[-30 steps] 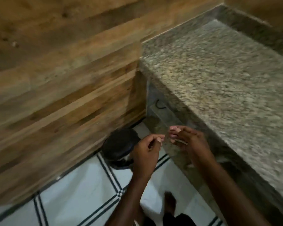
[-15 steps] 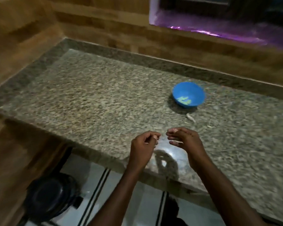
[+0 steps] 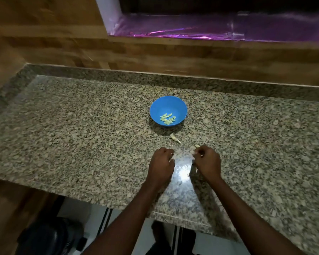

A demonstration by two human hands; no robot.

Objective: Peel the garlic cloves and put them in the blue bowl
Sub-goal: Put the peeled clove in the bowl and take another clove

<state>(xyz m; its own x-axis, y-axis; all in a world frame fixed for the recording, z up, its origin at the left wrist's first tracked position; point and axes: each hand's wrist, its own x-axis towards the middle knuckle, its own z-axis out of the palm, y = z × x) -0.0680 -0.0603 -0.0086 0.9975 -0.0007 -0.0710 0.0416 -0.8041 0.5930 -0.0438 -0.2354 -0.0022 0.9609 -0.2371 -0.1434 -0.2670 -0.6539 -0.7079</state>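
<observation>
We are pinching a small, light garlic clove (image 3: 197, 146) in our right hand (image 3: 207, 161); whether our curled left hand (image 3: 161, 161) holds anything, we cannot tell. Its papery skin is probably tearing best from the tip.

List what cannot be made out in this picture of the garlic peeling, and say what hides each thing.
- Left hand, head view: curled fingers hide whatever it holds.
- Right hand: a pale bit shows at the fingertips; clove or skin, too small to tell.
- Cloves in the blue bowl: too small to count.
</observation>
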